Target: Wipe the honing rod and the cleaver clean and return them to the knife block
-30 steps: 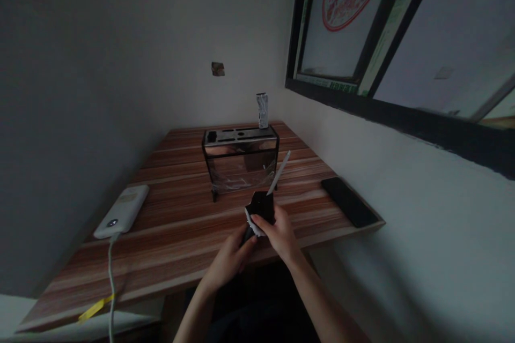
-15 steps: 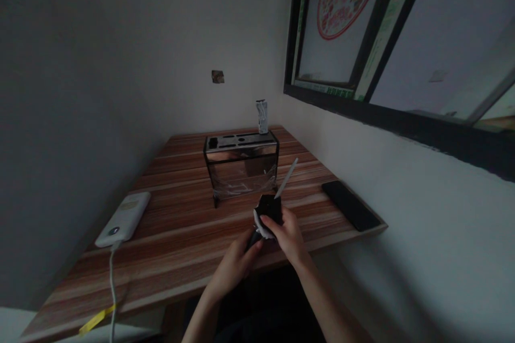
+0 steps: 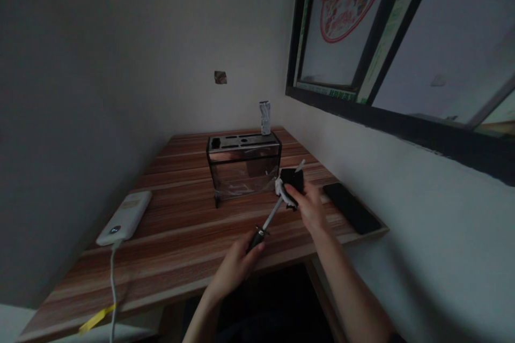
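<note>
My left hand (image 3: pixel 237 263) is closed around the black handle of a honing steel (image 3: pixel 272 214), which points up and to the right over the table's front. My right hand (image 3: pixel 308 204) grips a black and white cloth (image 3: pixel 293 179) around the upper rod, and the rod's tip pokes out past it. Just beyond stands a knife block (image 3: pixel 244 156) with a slotted dark top and clear, shiny sides. A grey-white wrapped piece (image 3: pixel 265 118) sticks up from its right end; whether it is a handle I cannot tell.
A white power bank (image 3: pixel 125 218) lies at the left with a white cable (image 3: pixel 113 278) running off the front edge, a yellow tag (image 3: pixel 96 319) beside it. A black phone (image 3: pixel 351 207) rests by the right wall. The wooden table (image 3: pixel 173 246) meets walls on both sides.
My right hand has slid the cloth up along the rod, away from the handle, baring the lower part. My left hand has stayed nearly in place on the handle.
</note>
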The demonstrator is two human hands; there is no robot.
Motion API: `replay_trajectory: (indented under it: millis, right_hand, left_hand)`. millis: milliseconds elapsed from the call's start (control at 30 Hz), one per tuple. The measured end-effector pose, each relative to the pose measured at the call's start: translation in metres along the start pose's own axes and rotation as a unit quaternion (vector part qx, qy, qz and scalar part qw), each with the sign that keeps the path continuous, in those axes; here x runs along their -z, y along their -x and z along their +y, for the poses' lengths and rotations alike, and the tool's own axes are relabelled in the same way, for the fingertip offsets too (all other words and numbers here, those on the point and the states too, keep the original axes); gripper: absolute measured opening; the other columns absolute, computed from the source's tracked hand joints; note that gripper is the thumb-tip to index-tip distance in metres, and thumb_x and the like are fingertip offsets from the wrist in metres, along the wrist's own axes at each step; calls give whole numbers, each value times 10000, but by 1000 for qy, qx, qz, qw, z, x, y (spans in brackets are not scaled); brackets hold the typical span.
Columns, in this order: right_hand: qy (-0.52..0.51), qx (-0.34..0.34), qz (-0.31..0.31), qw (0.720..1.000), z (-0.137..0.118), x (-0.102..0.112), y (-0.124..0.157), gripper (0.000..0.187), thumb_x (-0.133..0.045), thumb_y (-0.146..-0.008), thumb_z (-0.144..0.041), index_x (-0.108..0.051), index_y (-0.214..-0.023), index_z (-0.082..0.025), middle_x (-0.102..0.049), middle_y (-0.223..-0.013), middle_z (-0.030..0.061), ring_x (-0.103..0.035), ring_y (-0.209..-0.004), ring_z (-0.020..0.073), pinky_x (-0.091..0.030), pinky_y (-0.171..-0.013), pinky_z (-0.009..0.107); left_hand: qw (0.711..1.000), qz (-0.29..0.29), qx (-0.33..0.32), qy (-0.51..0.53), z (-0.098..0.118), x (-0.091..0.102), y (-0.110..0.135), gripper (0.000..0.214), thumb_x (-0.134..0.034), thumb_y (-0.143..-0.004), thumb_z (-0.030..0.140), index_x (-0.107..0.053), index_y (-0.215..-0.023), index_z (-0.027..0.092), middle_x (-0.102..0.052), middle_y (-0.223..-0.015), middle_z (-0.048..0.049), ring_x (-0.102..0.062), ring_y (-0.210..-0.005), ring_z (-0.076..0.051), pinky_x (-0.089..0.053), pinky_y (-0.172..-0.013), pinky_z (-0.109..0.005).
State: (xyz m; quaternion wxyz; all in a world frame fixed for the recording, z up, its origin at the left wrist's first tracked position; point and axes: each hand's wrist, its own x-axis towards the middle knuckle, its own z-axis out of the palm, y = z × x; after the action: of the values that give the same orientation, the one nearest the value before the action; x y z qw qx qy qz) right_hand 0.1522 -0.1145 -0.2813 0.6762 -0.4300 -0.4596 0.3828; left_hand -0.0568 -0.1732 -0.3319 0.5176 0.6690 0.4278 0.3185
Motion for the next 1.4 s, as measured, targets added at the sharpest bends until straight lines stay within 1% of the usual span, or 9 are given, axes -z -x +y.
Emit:
replay_trajectory:
  millis: [133, 300, 467, 567, 633, 800, 1000, 1233, 1400]
  right_hand:
    - [-46, 22, 42, 998, -3, 8, -22, 285, -773, -654, -402, -707, -797, -164, -697, -718, 15, -604, -600, 137, -479, -549, 243]
    - [-88, 31, 73, 993, -4, 19, -43, 318, -789, -622, -402, -700, -837, -185, -711, -779, -2, -644, -674, 141, -516, -674, 279]
    - [-116, 43, 98, 987, -12, 33, -63, 295, -794, -609, -379, -696, -795, -172, -700, -720, -6, -636, -623, 127, -525, -648, 269]
    - [-168, 51, 165, 971, -21, 50, -74, 248, -793, -605, -320, -686, -776, -177, -694, -674, -23, -625, -572, 111, -518, -582, 239]
    - [-189, 54, 201, 960, -23, 62, -75, 212, -782, -623, -291, -681, -773, -181, -708, -693, -21, -650, -613, 116, -528, -602, 236]
    - [-196, 0, 159, 968, -8, 78, -56, 268, -772, -669, -328, -692, -883, -188, -750, -845, 19, -707, -798, 178, -569, -740, 323]
    - [-214, -56, 115, 968, 18, 68, -39, 299, -767, -682, -389, -683, -915, -222, -756, -899, 3, -710, -891, 190, -580, -768, 330]
    - [-229, -98, 103, 963, 33, 48, -17, 351, -808, -614, -415, -712, -882, -209, -762, -889, 18, -711, -893, 223, -583, -776, 338]
    - [-236, -142, 87, 957, 39, 31, 10, 363, -826, -581, -426, -728, -861, -217, -765, -876, 15, -712, -861, 214, -568, -794, 334]
  left_hand:
    - [1000, 9, -22, -13, -2, 0, 0, 463, -520, -872, 447, -594, -1219, 149, -677, -1059, -70, -582, -971, -230, -441, -880, -294]
    - [999, 0, -20, -34, -3, 0, -2, 433, -494, -883, 440, -603, -1190, 154, -684, -1049, -67, -581, -966, -239, -440, -879, -305]
    - [998, -17, -23, -60, 3, 0, 0, 404, -472, -894, 433, -613, -1142, 147, -679, -959, -55, -587, -886, -220, -440, -816, -285]
    - [996, -36, -35, -75, 9, 2, 4, 356, -487, -888, 418, -634, -1081, 157, -673, -913, -47, -584, -849, -211, -435, -775, -267]
    - [996, -40, -34, -73, 13, 2, 6, 343, -501, -880, 412, -642, -1064, 159, -665, -888, -47, -572, -806, -201, -431, -723, -251]
    - [1000, -16, -6, -6, 10, 1, 7, 428, -521, -857, 481, -631, -1105, 150, -590, -742, -23, -468, -601, -136, -356, -509, -199]
    - [999, -18, 31, 38, 2, 0, 6, 554, -515, -832, 585, -575, -1139, 128, -367, -606, 64, -287, -473, -67, -235, -409, -169]
    - [998, 1, 37, 43, 3, -1, 6, 578, -538, -817, 588, -563, -1154, 119, -364, -615, 69, -287, -461, -55, -226, -392, -166]
    - [990, 35, 44, 130, 6, -4, 4, 597, -541, -789, 641, -570, -1077, 119, -366, -594, 75, -286, -451, -50, -208, -378, -160]
